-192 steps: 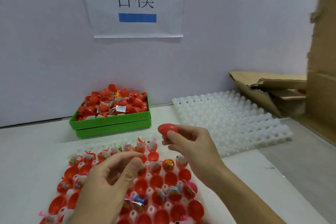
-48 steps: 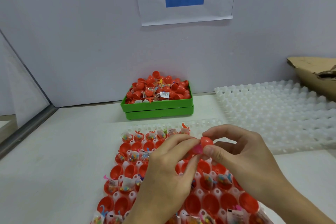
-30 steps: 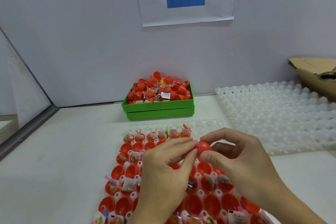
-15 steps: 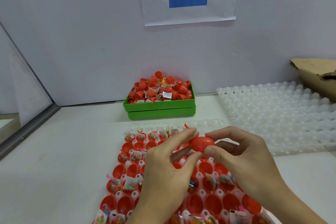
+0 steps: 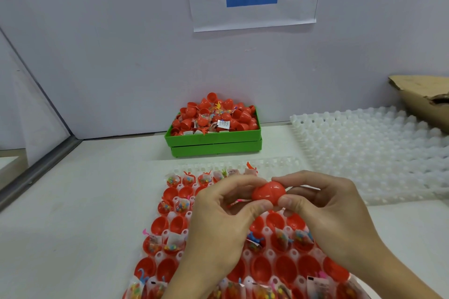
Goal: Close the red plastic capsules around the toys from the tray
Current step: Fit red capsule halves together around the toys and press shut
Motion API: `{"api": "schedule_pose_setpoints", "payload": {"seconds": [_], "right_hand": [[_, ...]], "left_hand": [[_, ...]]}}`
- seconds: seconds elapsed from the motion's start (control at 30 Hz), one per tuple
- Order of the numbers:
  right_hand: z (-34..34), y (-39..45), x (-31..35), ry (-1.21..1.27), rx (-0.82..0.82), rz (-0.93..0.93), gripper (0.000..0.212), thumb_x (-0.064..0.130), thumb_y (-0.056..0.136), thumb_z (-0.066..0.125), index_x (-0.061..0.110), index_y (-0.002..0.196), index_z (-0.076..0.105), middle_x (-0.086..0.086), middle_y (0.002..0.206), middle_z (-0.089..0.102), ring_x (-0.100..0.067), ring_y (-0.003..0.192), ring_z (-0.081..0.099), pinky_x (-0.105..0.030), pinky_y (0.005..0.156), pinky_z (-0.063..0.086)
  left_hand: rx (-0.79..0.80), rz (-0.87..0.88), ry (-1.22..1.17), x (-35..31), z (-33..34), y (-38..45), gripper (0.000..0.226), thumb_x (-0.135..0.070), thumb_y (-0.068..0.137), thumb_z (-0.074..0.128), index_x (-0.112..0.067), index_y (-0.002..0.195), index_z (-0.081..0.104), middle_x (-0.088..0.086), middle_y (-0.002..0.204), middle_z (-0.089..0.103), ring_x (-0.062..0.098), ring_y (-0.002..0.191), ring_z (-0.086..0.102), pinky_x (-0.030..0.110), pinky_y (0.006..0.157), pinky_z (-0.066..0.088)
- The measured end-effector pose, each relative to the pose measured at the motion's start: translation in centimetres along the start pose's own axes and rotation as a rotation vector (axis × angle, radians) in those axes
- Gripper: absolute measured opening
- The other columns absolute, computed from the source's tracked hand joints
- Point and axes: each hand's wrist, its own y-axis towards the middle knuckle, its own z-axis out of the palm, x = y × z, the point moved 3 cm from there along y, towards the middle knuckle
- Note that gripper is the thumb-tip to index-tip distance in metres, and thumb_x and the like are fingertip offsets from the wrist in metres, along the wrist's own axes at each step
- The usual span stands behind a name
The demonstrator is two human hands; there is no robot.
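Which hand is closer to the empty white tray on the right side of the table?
Right. The right hand is beside the empty white tray, near its front edge. The left hand is farther away, over the filled tray; both hands pinch the red capsule.

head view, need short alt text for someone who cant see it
Two hands, left hand and right hand, pinch a red capsule together above a white tray of open red halves and bagged toys. Behind it, a green box heaped with red capsules stands against the wall, and an empty white tray lies to the right.
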Motion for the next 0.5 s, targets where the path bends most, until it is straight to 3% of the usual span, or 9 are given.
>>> {"api": "schedule_pose_setpoints", "payload": {"seconds": [0.5], "right_hand": [[0.08,0.00,-0.37,0.010,-0.020,-0.041,0.037,-0.016,0.078,0.069,0.019,0.081,0.078,-0.008,0.065,0.073,-0.016,0.059,0.070,-0.020,0.062,0.056]], "left_hand": [[-0.066,-0.005,0.066,-0.15,0.10,-0.20,0.030,0.002,0.073,0.080,-0.023,0.089,0.078,-0.008,0.082,0.077,0.007,0.080,0.073,0.015,0.071,0.056]]}}
